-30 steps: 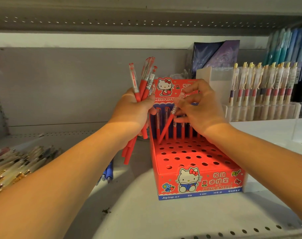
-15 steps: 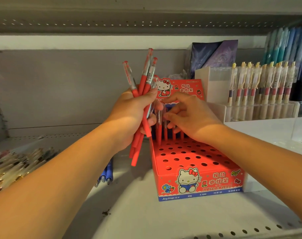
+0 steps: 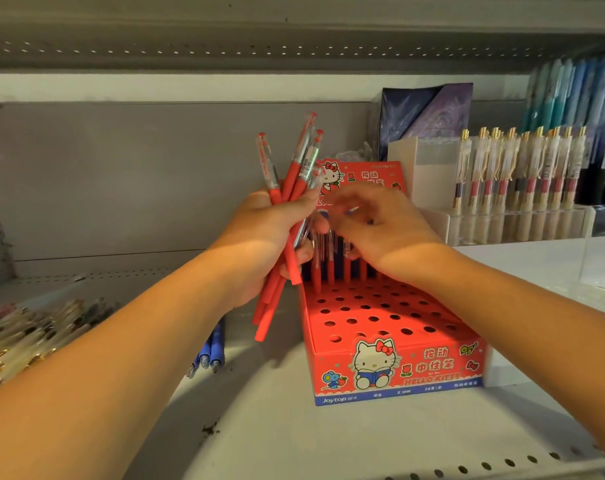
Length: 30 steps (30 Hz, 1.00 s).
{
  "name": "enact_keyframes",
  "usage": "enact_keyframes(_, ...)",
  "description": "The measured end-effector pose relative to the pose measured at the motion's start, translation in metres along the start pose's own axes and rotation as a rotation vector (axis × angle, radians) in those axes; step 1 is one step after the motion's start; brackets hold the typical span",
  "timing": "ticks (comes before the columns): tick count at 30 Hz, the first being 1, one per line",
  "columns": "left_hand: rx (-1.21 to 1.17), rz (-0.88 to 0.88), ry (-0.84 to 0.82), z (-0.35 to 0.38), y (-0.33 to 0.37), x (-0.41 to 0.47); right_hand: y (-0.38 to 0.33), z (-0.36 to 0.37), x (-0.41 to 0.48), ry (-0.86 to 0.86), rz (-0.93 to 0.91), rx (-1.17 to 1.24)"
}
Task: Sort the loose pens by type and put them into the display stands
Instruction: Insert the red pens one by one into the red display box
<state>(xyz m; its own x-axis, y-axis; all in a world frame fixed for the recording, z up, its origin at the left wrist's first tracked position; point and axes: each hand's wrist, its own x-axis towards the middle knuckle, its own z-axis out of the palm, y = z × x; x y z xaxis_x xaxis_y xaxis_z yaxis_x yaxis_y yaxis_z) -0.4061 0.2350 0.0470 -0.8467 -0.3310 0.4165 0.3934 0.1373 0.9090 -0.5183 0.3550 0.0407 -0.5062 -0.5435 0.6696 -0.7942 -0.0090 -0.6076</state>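
My left hand point(image 3: 263, 233) is closed around a bunch of several red pens point(image 3: 296, 171) with clear caps, held upright just left of the red Hello Kitty display stand point(image 3: 398, 368). The stand has a top full of holes, and several red pens point(image 3: 330, 268) stand in its back row. My right hand point(image 3: 380, 230) hovers over that back row, its blurred fingertips close to the bunch in my left hand. Nothing shows between its fingers.
Two or three blue pens point(image 3: 213, 351) lie on the white shelf point(image 3: 277, 427) under my left forearm. A heap of loose pens point(image 3: 27, 334) lies at the far left. A clear stand of gold-tipped pens point(image 3: 519, 181) fills the back right.
My right hand lowered a red pen into the stand's back row, let it go, and has moved up and left toward the bunch. My left hand has hardly moved.
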Motion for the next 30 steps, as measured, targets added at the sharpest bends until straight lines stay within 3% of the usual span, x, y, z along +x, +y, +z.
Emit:
enact_keyframes(2, 0.029, -0.009, -0.052, 0.001, -0.003, -0.001, -0.007, -0.003, 0.001, 0.019, 0.101, 0.338)
enact_keyframes(4, 0.061, -0.009, -0.093, 0.002, -0.005, -0.002, -0.011, -0.006, 0.000, -0.026, 0.133, 0.527)
enact_keyframes(8, 0.145, -0.013, -0.132, 0.000, -0.005, -0.001, -0.009, -0.007, -0.002, -0.113, 0.204, 0.691)
enact_keyframes(13, 0.170, -0.022, -0.051, 0.001, -0.004, 0.000, -0.013, -0.013, 0.006, 0.100, 0.273, 0.855)
enact_keyframes(17, 0.230, -0.016, 0.126, -0.002, -0.003, 0.005, -0.008, -0.022, 0.010, 0.256, 0.306, 0.839)
enact_keyframes(20, 0.248, 0.014, 0.192, -0.003, -0.002, 0.006, -0.002, -0.025, 0.011, 0.321, 0.297, 0.697)
enact_keyframes(25, 0.185, 0.008, 0.173, -0.002, -0.001, 0.005, 0.004, -0.017, 0.008, 0.241, 0.165, 0.313)
enact_keyframes(30, 0.173, -0.002, 0.124, -0.001, 0.000, 0.002, 0.004, -0.013, 0.006, 0.184, 0.113, 0.205)
